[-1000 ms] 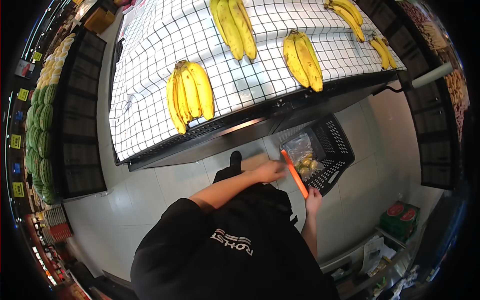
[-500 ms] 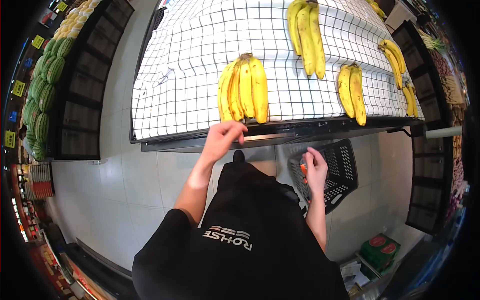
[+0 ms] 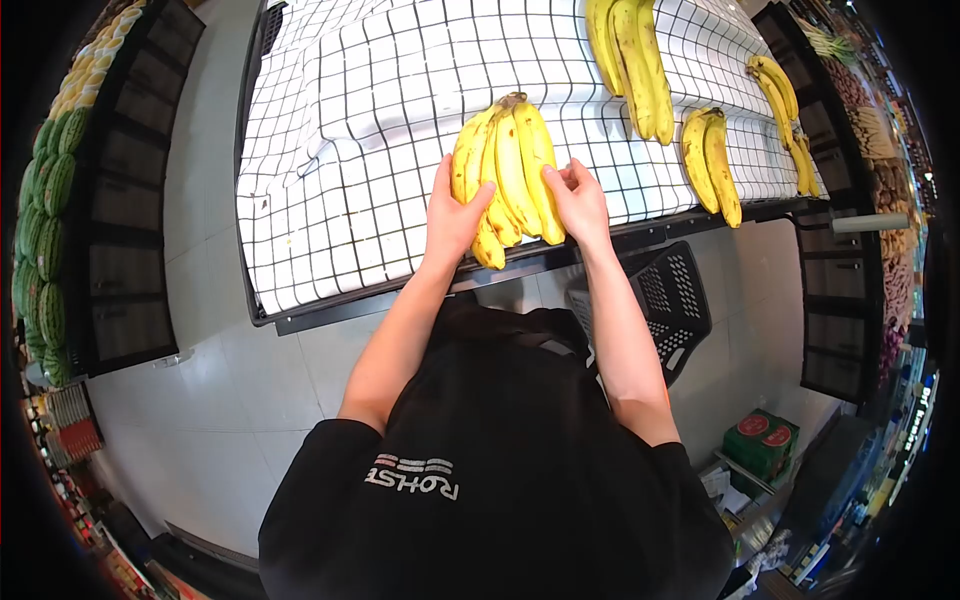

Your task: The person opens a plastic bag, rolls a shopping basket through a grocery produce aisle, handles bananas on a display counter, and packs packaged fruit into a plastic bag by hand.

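A yellow bunch of bananas (image 3: 508,170) rests near the front edge of a white cloth with a black grid (image 3: 360,170). My left hand (image 3: 458,215) grips the bunch's left side, its thumb across the fruit and its fingers along the outer banana. On the opposite side, my right hand (image 3: 580,203) has its thumb pressed to the outermost banana and its fingers curled. The stems point away from me. Farther right on the cloth lie a larger bunch (image 3: 635,65), a pair of bananas (image 3: 711,165) and smaller bunches (image 3: 775,90).
A black perforated basket (image 3: 672,300) is on the floor below the table's right front edge. Watermelons (image 3: 45,240) fill the stand at left. A green box (image 3: 762,440) sits at lower right. A pale bar (image 3: 870,223) juts out near the table's right corner.
Both hands have moved up to the front bunch of bananas and taken hold of its two sides. The right hand has come away from above the basket. The view has turned slightly.
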`<state>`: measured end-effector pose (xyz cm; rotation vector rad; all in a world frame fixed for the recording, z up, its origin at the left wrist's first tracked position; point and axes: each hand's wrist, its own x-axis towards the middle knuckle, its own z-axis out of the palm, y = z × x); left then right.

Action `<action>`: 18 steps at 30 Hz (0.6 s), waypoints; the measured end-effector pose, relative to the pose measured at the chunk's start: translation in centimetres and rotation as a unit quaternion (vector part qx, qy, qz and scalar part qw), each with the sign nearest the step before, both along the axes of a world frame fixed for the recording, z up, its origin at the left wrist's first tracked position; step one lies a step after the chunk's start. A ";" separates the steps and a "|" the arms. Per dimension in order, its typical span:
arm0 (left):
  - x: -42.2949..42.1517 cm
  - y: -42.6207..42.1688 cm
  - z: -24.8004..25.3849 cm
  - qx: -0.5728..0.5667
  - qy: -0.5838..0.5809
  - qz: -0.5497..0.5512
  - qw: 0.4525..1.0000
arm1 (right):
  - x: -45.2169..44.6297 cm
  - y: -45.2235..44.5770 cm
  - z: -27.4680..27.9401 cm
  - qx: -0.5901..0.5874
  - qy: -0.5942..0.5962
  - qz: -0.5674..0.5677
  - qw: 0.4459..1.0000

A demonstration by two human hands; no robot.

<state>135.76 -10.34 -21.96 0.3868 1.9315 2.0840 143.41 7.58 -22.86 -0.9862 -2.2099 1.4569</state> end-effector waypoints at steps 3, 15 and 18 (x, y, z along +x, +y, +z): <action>-0.6 -0.1 0.1 -0.023 -0.016 -0.010 1.000 | -1.2 -0.2 0.5 -0.017 -0.040 0.064 0.997; -1.0 -1.8 0.8 0.187 -0.134 -0.027 0.973 | -0.6 -4.4 3.5 -0.245 0.191 0.063 0.948; -1.2 -2.3 1.1 0.227 -0.142 -0.042 0.963 | -0.5 -4.9 4.3 -0.239 0.235 0.084 0.938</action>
